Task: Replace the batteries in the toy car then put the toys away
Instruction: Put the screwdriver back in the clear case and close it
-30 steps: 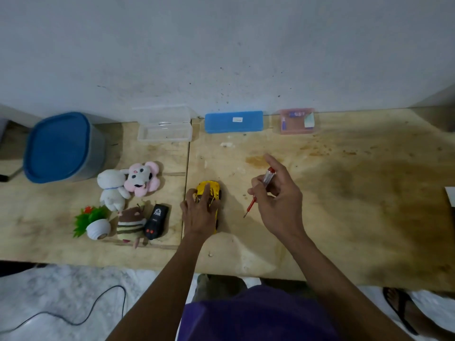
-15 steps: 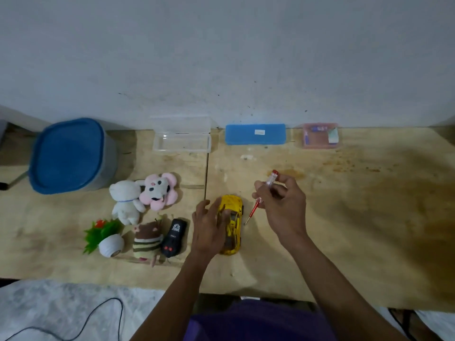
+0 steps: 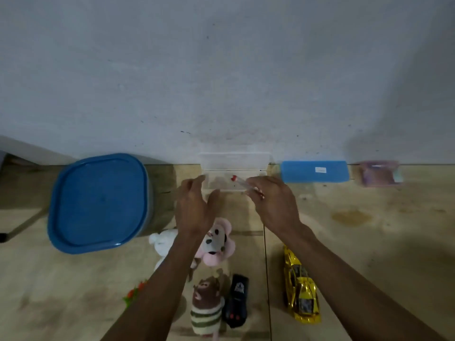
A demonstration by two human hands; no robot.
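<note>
Dim, soft indoor light with motion blur

The wall [image 3: 221,70] read grey and flat, darkening toward the right corner; soft shadows pooled on the table [image 3: 369,242] under the right forearm. Both hands were smeared, the pink box [image 3: 380,173] blurred, and wide-angle bending curved the edges.

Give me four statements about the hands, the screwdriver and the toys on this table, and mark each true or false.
1. The right hand holds the screwdriver. True.
2. The left hand grips the yellow toy car. False: the car lies untouched on the table; that hand is open by the clear box.
3. The blue bin has its lid on. True.
4. The black remote lies right of the car. False: it lies left.
</note>
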